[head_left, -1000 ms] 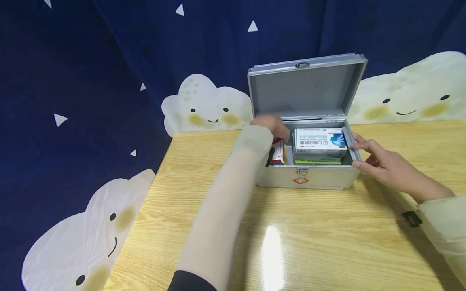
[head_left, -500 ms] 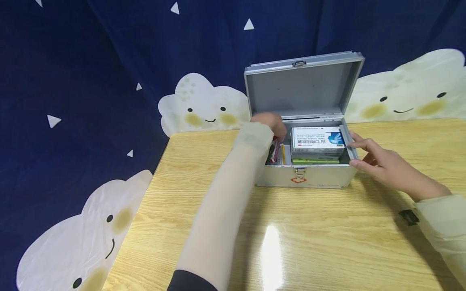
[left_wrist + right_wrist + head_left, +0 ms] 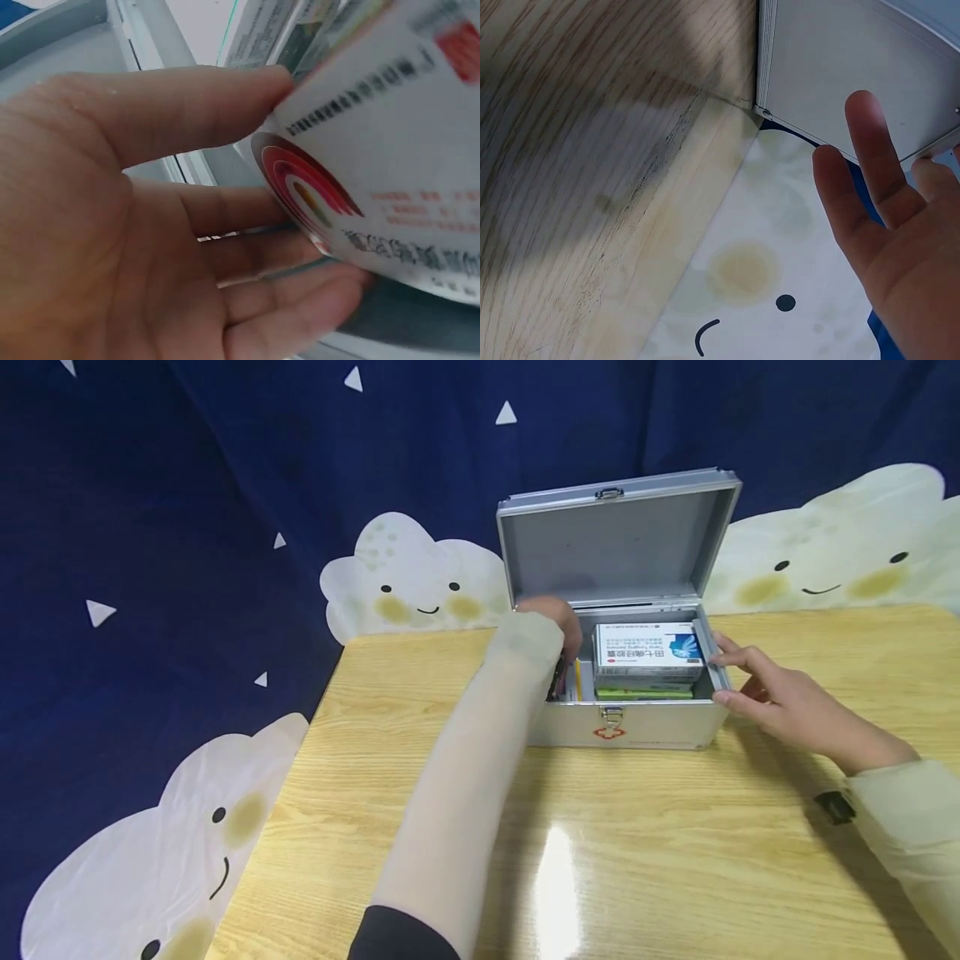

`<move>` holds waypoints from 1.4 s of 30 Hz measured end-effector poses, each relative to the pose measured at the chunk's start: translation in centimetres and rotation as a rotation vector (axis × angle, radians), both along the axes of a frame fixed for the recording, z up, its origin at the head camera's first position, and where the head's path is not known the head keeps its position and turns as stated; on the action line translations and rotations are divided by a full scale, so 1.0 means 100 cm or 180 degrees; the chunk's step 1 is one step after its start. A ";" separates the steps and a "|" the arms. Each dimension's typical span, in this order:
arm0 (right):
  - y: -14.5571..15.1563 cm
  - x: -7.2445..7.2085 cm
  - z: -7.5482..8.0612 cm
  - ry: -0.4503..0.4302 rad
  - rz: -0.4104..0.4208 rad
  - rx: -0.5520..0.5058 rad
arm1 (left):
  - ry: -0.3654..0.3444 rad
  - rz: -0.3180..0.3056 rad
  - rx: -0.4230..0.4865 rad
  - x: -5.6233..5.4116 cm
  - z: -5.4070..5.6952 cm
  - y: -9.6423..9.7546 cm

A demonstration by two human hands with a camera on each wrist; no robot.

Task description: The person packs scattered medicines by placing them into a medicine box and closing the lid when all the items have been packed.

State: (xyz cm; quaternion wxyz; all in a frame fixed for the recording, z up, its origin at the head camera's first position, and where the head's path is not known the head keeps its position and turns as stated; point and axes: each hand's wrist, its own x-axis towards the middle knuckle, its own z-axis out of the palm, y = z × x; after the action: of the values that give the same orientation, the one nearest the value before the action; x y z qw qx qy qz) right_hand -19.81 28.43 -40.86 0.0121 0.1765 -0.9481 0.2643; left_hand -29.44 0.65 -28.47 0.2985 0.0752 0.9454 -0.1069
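Observation:
An aluminium first-aid case (image 3: pixel 637 724) stands on the table with its lid (image 3: pixel 607 547) raised. My left hand (image 3: pixel 553 618) reaches into its left part. In the left wrist view the thumb and fingers (image 3: pixel 247 292) of that hand pinch a white medicine box (image 3: pixel 420 157) with red arcs, which is tilted. The head view mostly hides this box behind the hand. At the case's right wall, my right hand (image 3: pixel 787 702) touches the rim with thumb and index finger. Its other fingers (image 3: pixel 874 150) are extended alongside the outer wall (image 3: pixel 847 82).
A white and blue medicine box (image 3: pixel 647 645) lies on a stack in the right part of the case, above a green box (image 3: pixel 645 692). More boxes (image 3: pixel 259 34) stand beside the held one. A dark blue curtain (image 3: pixel 420 435) with cloud cutouts (image 3: pixel 408 581) hangs behind the wooden table (image 3: pixel 375 735).
The white and red box by my left hand has tilted and sunk lower in the case's left part, mostly out of sight. The right hand stays at the wall; the head view has shifted slightly.

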 end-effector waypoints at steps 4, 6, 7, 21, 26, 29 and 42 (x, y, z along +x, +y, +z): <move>-0.001 -0.002 0.002 -0.0076 -0.0041 0.0035 | 0.0060 0.0147 0.0106 0.000 0.001 -0.002; -0.002 -0.002 0.003 -0.0081 -0.0040 0.0027 | 0.0066 0.0091 0.0166 0.000 0.000 -0.005; -0.002 -0.002 0.003 -0.0079 -0.0036 0.0025 | 0.0068 0.0104 0.0212 0.000 0.000 -0.007; -0.002 -0.006 0.003 -0.0037 0.0033 0.0061 | 0.0041 0.0482 0.0260 0.001 -0.011 -0.010; -0.005 0.002 -0.008 -0.0041 0.0120 -0.0062 | 0.0004 0.0522 0.0335 0.006 -0.021 -0.011; -0.007 0.004 -0.010 -0.0010 0.0133 -0.0100 | -0.0018 0.0506 0.0421 0.007 -0.020 -0.015; 0.002 0.005 0.001 0.0107 0.0105 -0.0091 | -0.0021 0.0449 0.0415 0.004 -0.005 -0.005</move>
State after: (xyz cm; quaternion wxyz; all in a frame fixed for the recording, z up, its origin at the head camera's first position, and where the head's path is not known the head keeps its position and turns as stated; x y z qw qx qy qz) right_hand -19.35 28.61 -40.81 0.0262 0.1964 -0.9408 0.2750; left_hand -28.99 0.14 -28.94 0.3029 0.0281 0.9523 -0.0235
